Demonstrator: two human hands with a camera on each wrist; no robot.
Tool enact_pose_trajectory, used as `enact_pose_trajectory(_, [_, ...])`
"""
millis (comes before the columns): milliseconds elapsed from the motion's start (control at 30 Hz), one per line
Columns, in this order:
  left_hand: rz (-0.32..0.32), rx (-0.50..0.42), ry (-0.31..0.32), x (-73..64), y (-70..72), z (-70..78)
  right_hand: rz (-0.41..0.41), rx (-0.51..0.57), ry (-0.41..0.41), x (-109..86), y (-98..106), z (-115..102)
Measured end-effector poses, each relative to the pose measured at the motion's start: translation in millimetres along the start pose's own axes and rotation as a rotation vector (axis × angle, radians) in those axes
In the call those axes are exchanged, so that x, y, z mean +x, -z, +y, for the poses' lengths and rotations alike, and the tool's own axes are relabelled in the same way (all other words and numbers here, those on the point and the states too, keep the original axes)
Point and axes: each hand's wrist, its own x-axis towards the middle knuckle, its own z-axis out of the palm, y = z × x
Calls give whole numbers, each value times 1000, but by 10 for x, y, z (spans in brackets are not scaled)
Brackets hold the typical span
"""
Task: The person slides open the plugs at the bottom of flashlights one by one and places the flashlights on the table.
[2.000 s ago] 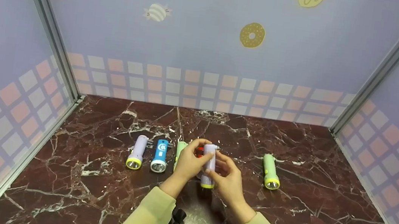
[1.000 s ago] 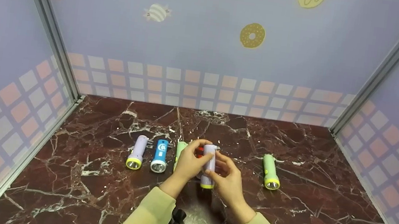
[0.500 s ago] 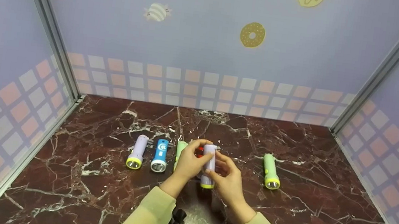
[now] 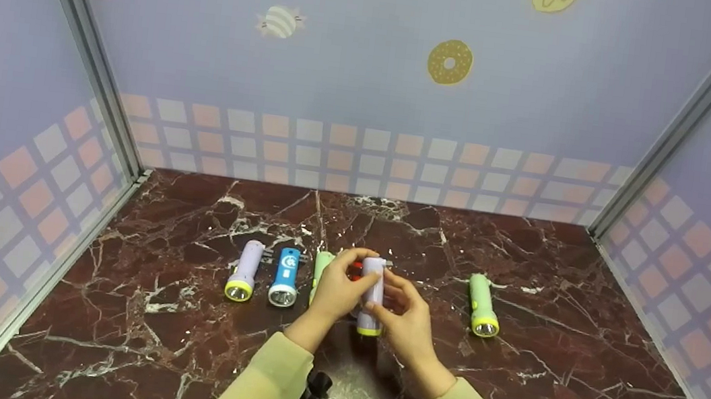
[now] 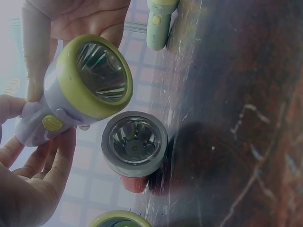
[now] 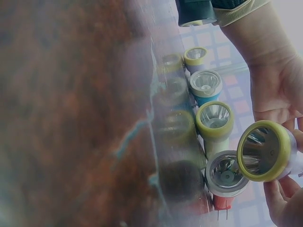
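Lilac flashlight (image 5: pixel 71 90) held between left hand (image 4: pixel 339 289), right hand (image 4: pixel 410 316).

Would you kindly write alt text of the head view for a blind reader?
A left hand and right hand hold a lilac flashlight over a dark red marbled tabletop. Left of it lie a second lilac flashlight, a blue flashlight and a partly hidden green flashlight; a mostly hidden red flashlight lies behind, another green flashlight right.

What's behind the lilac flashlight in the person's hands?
In the head view, slivers of a red flashlight; the left hand and held lilac flashlight cover the rest.
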Motion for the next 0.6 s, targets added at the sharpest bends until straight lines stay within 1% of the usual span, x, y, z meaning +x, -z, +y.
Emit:
enact_pose_trajectory(367, [-5,10,-12,9,6,12,-9,7,-2,-2,3,-13])
enact_pose_trajectory(600, [-14,4,-6,16,7,1,-17,25,-3,-6,-3,-26])
